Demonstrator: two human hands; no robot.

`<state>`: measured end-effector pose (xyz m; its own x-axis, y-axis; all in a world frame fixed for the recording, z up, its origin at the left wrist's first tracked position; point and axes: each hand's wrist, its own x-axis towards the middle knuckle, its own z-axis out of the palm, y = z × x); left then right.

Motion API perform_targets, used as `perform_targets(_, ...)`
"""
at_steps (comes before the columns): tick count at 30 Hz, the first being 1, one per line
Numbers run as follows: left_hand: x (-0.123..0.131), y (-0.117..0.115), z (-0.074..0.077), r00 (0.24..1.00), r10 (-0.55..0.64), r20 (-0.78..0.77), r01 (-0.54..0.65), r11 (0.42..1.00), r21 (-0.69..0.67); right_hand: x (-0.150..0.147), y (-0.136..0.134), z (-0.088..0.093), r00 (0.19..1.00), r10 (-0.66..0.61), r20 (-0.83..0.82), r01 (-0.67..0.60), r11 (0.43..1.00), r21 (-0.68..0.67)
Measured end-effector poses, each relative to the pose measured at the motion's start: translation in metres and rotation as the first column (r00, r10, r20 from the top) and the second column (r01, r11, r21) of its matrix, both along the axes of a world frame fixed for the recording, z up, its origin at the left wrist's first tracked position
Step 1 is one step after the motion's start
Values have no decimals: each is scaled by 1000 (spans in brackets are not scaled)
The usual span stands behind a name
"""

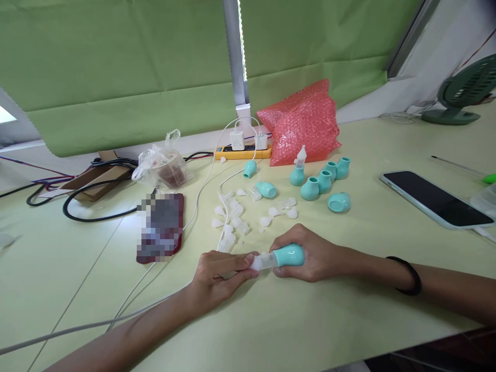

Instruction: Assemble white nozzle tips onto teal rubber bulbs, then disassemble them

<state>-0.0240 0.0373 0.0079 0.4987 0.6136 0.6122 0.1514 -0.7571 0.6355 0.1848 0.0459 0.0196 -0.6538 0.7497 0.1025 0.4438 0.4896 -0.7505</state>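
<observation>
A nasal aspirator with a teal squeeze bulb [290, 255] and a clear middle tube [267, 261] lies level between my two hands, just above the table. My right hand [300, 253] is wrapped round the bulb. At the other end, my left hand [222, 274] pinches the white tip [256, 264] between thumb and fingers. Beyond them lie several loose white tips and clear tubes [234, 212]. Several teal bulbs [324, 181] stand or lie farther back, and one assembled aspirator [298, 168] stands upright among them.
A red phone [180, 222] lies at the left, with white cables crossing the table [310, 330]. A light-framed phone [437, 199] lies right. Behind are a yellow power strip [242, 154], pink bubble wrap [306, 126], a bagged cup [170, 170] and a green fan [461, 93].
</observation>
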Motion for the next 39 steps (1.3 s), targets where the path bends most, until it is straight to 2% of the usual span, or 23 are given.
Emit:
perform_targets(20, 1, -1, 1, 999, -23, -22, 23, 1000, 8, 1, 4, -1, 999, 38, 6, -38, 999, -4)
perform_targets(24, 2, -2, 1, 1000, 28, 0, -28, 999, 17, 1, 5, -2, 999, 38, 0, -38, 999, -1)
perform_targets(28, 4, -2, 2, 986, 162, 30, -161, 986, -45, -4, 3, -4, 997, -35, -63, 37, 999, 25)
perform_targets(33, 3, -3, 4, 965, 261, -22, -262, 963, -61, -9, -5, -1, 993, -43, -109, 60, 985, 164)
perform_targets(36, 3, -2, 5, 959, 280, -44, -282, 959, -39, -9, -7, 0, 991, -33, -131, 59, 977, 204)
perform_targets(39, 4, -1, 5, 970, 241, -42, -242, 970, -23, -8, -5, -2, 987, -43, -153, 76, 974, 216)
